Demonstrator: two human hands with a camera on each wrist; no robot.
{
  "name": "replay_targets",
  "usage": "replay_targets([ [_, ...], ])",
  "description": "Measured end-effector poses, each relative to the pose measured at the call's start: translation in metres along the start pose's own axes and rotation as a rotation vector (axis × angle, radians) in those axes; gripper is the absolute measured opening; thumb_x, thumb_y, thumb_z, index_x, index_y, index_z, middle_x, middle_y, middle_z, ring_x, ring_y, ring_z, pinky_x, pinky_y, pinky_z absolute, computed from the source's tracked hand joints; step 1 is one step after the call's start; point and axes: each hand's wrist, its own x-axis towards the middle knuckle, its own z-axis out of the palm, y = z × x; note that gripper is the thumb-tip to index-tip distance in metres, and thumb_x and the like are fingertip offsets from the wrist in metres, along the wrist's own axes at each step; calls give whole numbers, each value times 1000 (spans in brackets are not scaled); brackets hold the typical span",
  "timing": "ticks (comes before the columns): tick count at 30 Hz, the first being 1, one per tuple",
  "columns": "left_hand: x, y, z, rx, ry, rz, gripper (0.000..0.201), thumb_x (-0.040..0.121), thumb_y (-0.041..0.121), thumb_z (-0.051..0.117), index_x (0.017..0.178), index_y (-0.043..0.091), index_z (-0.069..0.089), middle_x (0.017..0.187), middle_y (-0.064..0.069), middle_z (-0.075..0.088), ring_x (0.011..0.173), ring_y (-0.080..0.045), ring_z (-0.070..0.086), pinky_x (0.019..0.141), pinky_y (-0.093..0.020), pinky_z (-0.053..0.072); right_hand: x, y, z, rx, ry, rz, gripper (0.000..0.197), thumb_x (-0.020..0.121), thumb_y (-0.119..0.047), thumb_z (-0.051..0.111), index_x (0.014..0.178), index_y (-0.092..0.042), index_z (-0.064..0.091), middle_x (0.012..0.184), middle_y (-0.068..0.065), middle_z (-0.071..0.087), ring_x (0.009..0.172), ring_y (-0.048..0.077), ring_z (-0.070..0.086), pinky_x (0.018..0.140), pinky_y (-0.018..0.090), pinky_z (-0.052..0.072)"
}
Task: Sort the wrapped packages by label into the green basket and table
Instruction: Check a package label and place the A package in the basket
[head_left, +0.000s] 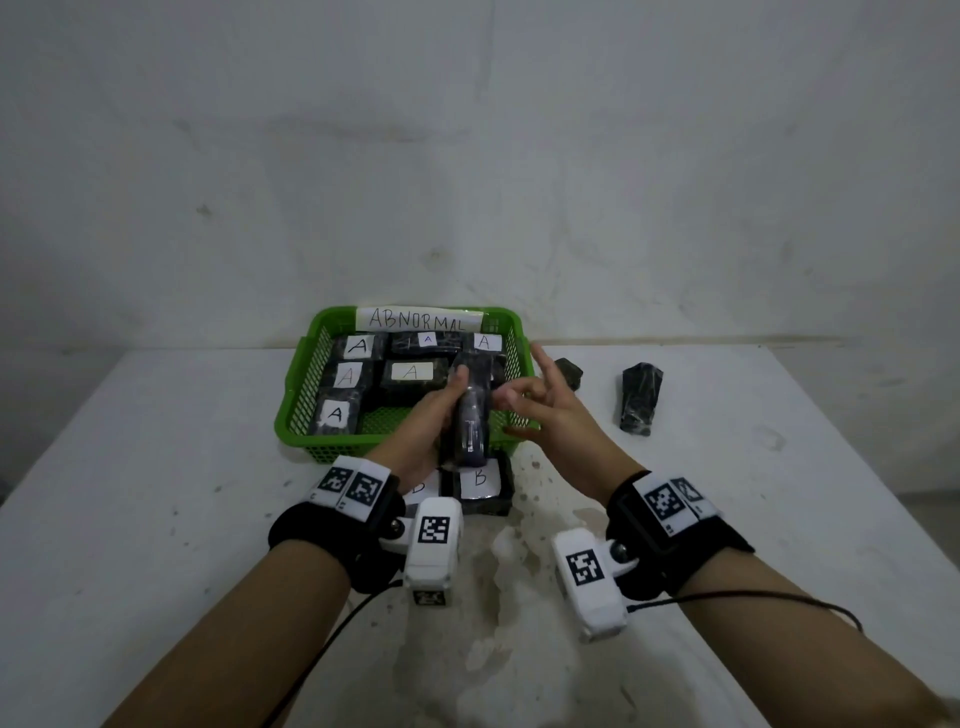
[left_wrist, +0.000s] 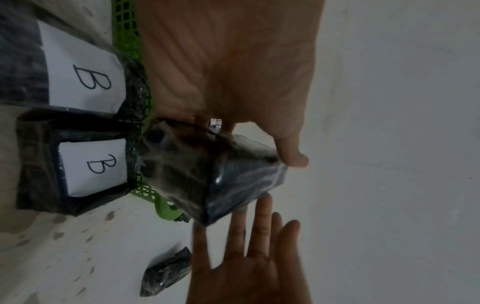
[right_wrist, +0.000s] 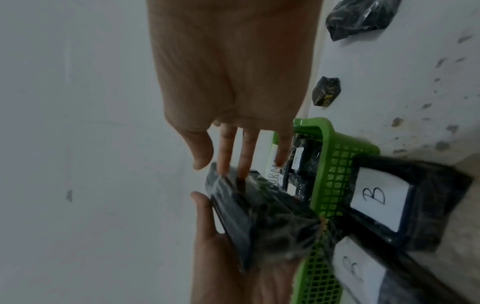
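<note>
Left hand grips a wrapped package over the green basket's near rim.

The left hand curls around the black wrapped package, held above the green basket on the counter; the right hand is spread open, fingertips at the package's side.

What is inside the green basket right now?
The green mesh basket holds six black wrapped packages with white "A" labels, such as one at its near left. Its near right corner is hidden behind the left hand and the black package it holds.
</note>
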Motion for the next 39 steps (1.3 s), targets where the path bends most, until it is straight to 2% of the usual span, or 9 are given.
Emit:
replay_targets([
  [3,2,-4,1,10,-18,26,35,95,45,39,112,22,60,115,-6,63,107,-22,58,91,-42,47,4,-5,0,88,50,39,60,91,-12,60,144,-23,33,89,2,61,93,21,64,91,43,50],
  [7,2,-7,3,6,-37,66,28,94,37,49,114,21,61,110,-5,65,106,-24,58,94,-44,46,5,-8,4,-20,38,146,49,91,-45,54,137,-31,47,124,-1,60,114,21,57,97,45,47],
  [10,3,-7,2,16,-71,89,28,87,35,59,112,22,64,115,-9,66,116,-33,56,103,-53,41,4,-6,6,-9,-9,210,51,90,-53,51,138,-36,46,132,-5,57,117,22,56,91,53,50],
  [16,1,-5,2,12,-116,74,30,92,24,53,121,19,60,121,-11,63,119,-30,55,103,-51,42,2,-6,9,0,78,156,45,91,-38,58,134,-24,52,124,3,62,113,28,59,92,55,50],
  [21,0,-4,5,19,-68,77,30,88,32,56,116,20,61,118,-10,64,118,-31,55,102,-53,43,3,-5,7,-70,-4,216,60,88,-53,54,141,-27,43,128,0,61,114,20,59,93,56,48],
  [24,0,-4,3,-25,-99,55,49,80,48,55,119,19,61,124,-12,62,118,-31,55,100,-54,44,1,-7,6,-104,-27,213,60,90,-48,54,145,-27,39,127,1,62,114,17,59,92,48,50],
  [32,1,-1,6,-76,-35,15,34,93,45,45,108,22,65,120,-13,63,107,-25,60,84,-43,52,-3,-4,8,-124,-79,200,65,91,-26,59,149,-30,29,132,0,59,116,15,58,83,31,50],
  [36,-1,-6,1,-115,-105,3,38,92,37,48,120,14,60,122,-15,62,109,-26,60,91,-47,51,-3,-5,7,-103,-63,180,61,91,-21,59,147,-27,35,126,4,63,111,15,60,83,33,52],
  [39,-1,-9,0,-162,-94,22,44,88,33,52,125,9,57,121,-15,62,105,-25,61,86,-45,52,-4,-7,6,-111,-93,200,65,90,-21,60,148,-27,32,125,0,62,115,16,57,96,43,48],
])
